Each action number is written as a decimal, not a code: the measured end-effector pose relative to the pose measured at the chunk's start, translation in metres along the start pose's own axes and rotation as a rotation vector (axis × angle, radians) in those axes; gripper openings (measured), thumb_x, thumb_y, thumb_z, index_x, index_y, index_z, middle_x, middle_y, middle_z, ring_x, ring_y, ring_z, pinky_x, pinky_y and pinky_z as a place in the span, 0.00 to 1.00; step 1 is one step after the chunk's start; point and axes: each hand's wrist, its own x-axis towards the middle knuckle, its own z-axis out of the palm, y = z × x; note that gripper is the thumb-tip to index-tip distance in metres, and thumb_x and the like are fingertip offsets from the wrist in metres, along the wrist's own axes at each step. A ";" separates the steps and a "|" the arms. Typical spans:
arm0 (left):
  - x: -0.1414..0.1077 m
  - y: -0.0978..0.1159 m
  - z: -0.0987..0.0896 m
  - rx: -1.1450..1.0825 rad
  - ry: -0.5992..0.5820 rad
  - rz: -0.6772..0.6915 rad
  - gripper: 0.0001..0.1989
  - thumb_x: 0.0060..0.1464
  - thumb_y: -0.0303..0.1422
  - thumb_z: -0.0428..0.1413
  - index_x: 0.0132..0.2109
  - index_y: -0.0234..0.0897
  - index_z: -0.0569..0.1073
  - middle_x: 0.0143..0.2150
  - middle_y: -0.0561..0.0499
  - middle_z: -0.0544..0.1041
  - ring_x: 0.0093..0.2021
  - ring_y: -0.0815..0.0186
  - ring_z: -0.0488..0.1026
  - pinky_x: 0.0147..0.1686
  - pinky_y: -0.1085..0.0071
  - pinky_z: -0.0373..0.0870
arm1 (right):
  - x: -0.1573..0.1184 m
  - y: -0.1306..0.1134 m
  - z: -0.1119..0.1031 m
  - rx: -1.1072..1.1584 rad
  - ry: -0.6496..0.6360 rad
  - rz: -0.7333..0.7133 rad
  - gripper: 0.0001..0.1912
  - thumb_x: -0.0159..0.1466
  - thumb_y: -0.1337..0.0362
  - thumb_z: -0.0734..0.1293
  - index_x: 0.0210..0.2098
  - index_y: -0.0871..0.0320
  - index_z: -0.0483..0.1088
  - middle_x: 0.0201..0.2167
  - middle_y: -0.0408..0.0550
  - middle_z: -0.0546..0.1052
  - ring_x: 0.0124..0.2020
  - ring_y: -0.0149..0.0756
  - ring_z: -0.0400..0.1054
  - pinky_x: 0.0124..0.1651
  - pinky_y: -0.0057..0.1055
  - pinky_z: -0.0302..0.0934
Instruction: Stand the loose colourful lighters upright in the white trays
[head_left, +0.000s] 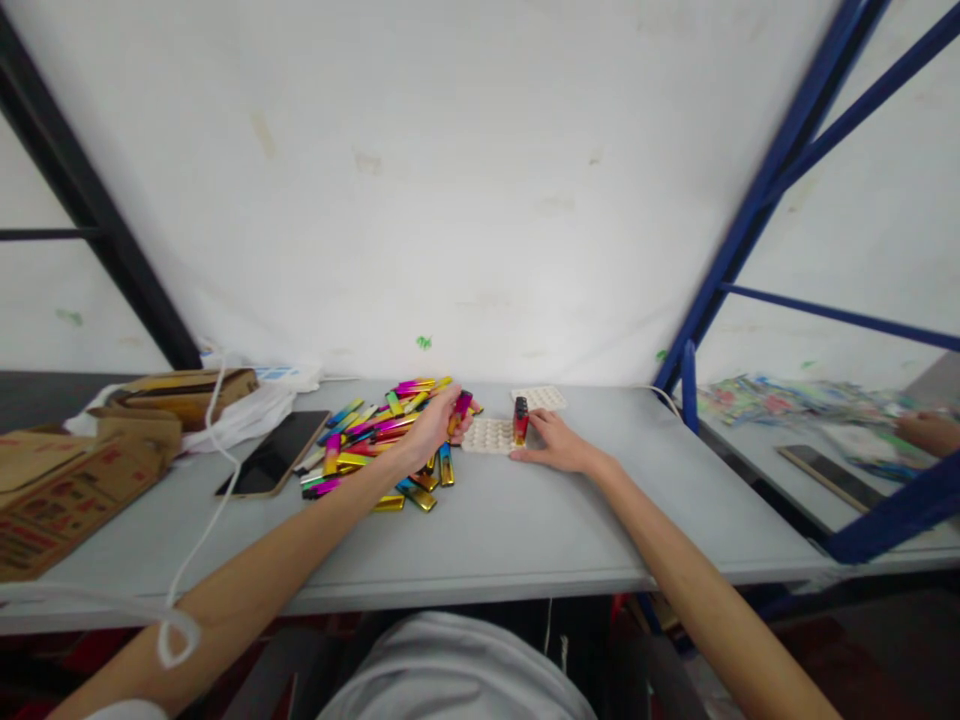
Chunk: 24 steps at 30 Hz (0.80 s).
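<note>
A purple and gold lighter (461,408) is pinched in the fingers of my left hand (435,428), above the left end of a white tray with rows of holes (486,436). Red lighters with black tops (520,424) stand upright at the tray's right end. My right hand (556,442) grips that end, thumb along the near edge and fingers behind, close against the standing lighters. A loose pile of shiny, many-coloured lighters (360,440) lies beside and under my left hand. Behind the tray sits another white holed tray (538,398).
Left of the pile lies a dark phone (276,455), with torn cardboard boxes (82,480) and a white cable (217,420) beyond it. A blue metal frame (742,230) rises at the right. Past it are another phone (829,477), colourful packets (787,400) and another person's hand (930,432).
</note>
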 end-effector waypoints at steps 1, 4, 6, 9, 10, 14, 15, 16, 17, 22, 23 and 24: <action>0.000 -0.001 0.000 0.001 -0.017 -0.021 0.19 0.61 0.48 0.50 0.32 0.37 0.66 0.22 0.56 0.61 0.20 0.71 0.55 0.20 0.74 0.55 | 0.000 0.000 0.000 0.004 0.004 0.000 0.39 0.60 0.39 0.73 0.59 0.62 0.69 0.56 0.64 0.72 0.57 0.57 0.66 0.62 0.52 0.60; 0.000 -0.003 0.003 0.017 -0.047 -0.078 0.19 0.61 0.47 0.49 0.29 0.38 0.65 0.22 0.58 0.55 0.20 0.71 0.52 0.19 0.74 0.52 | 0.000 0.000 0.000 0.003 0.000 -0.002 0.39 0.60 0.39 0.72 0.58 0.63 0.70 0.56 0.64 0.72 0.57 0.57 0.66 0.62 0.51 0.60; -0.002 -0.002 0.005 0.016 -0.043 -0.109 0.18 0.61 0.45 0.48 0.28 0.38 0.64 0.22 0.58 0.54 0.20 0.72 0.51 0.19 0.75 0.50 | 0.001 -0.001 -0.001 -0.010 -0.010 -0.004 0.39 0.60 0.39 0.72 0.58 0.64 0.70 0.56 0.65 0.72 0.56 0.57 0.66 0.62 0.51 0.60; -0.004 0.000 0.008 -0.017 -0.059 -0.138 0.17 0.61 0.41 0.45 0.27 0.38 0.63 0.23 0.57 0.55 0.21 0.71 0.53 0.21 0.76 0.53 | 0.001 -0.001 -0.002 -0.020 -0.017 -0.012 0.39 0.60 0.39 0.72 0.57 0.65 0.70 0.55 0.66 0.72 0.56 0.57 0.67 0.62 0.51 0.60; -0.005 0.000 0.009 -0.029 -0.071 -0.147 0.16 0.60 0.40 0.45 0.27 0.38 0.63 0.24 0.56 0.55 0.21 0.71 0.54 0.21 0.76 0.54 | 0.001 -0.001 -0.002 -0.020 -0.017 -0.015 0.39 0.60 0.39 0.72 0.57 0.65 0.70 0.54 0.66 0.72 0.56 0.57 0.67 0.62 0.51 0.60; -0.007 0.000 0.012 -0.043 -0.106 -0.185 0.14 0.59 0.39 0.45 0.27 0.38 0.63 0.24 0.56 0.54 0.21 0.71 0.53 0.21 0.76 0.55 | 0.001 0.000 -0.001 -0.027 -0.014 -0.019 0.39 0.61 0.39 0.72 0.57 0.65 0.70 0.55 0.65 0.72 0.56 0.56 0.67 0.61 0.50 0.61; -0.007 0.000 0.013 -0.041 -0.109 -0.192 0.14 0.58 0.39 0.46 0.27 0.38 0.63 0.24 0.56 0.54 0.21 0.71 0.53 0.21 0.76 0.55 | 0.001 0.000 -0.001 -0.026 -0.011 -0.019 0.38 0.61 0.39 0.72 0.57 0.64 0.70 0.54 0.64 0.72 0.55 0.56 0.67 0.61 0.50 0.61; -0.008 0.000 0.013 -0.039 -0.110 -0.198 0.14 0.58 0.39 0.46 0.27 0.38 0.63 0.24 0.56 0.54 0.21 0.71 0.53 0.21 0.76 0.55 | 0.001 0.000 -0.001 -0.023 -0.008 -0.019 0.38 0.60 0.39 0.72 0.56 0.63 0.70 0.54 0.63 0.73 0.55 0.56 0.67 0.61 0.51 0.61; -0.008 -0.001 0.013 -0.036 -0.110 -0.202 0.13 0.58 0.38 0.47 0.27 0.38 0.63 0.24 0.57 0.53 0.21 0.71 0.53 0.21 0.76 0.54 | 0.001 0.000 -0.001 -0.020 -0.004 -0.018 0.37 0.60 0.39 0.72 0.56 0.63 0.71 0.54 0.63 0.73 0.55 0.56 0.67 0.61 0.51 0.61; -0.006 -0.004 0.010 -0.026 -0.105 -0.198 0.15 0.59 0.41 0.45 0.27 0.38 0.63 0.24 0.56 0.54 0.22 0.71 0.52 0.21 0.76 0.53 | 0.001 0.001 0.000 -0.021 -0.006 -0.015 0.39 0.60 0.39 0.72 0.58 0.64 0.70 0.55 0.65 0.72 0.55 0.57 0.67 0.61 0.51 0.61; -0.006 -0.004 0.009 -0.023 -0.103 -0.195 0.16 0.59 0.42 0.45 0.28 0.37 0.64 0.24 0.56 0.55 0.22 0.71 0.52 0.21 0.76 0.53 | 0.001 0.002 0.000 -0.017 -0.005 -0.018 0.39 0.60 0.39 0.72 0.58 0.64 0.70 0.55 0.65 0.72 0.55 0.57 0.67 0.61 0.51 0.61; -0.006 -0.005 0.009 -0.022 -0.101 -0.193 0.17 0.60 0.43 0.46 0.30 0.37 0.66 0.24 0.56 0.56 0.22 0.70 0.53 0.21 0.76 0.53 | 0.002 0.002 0.001 -0.010 -0.001 -0.021 0.39 0.60 0.39 0.72 0.58 0.63 0.70 0.55 0.64 0.72 0.56 0.57 0.66 0.61 0.51 0.61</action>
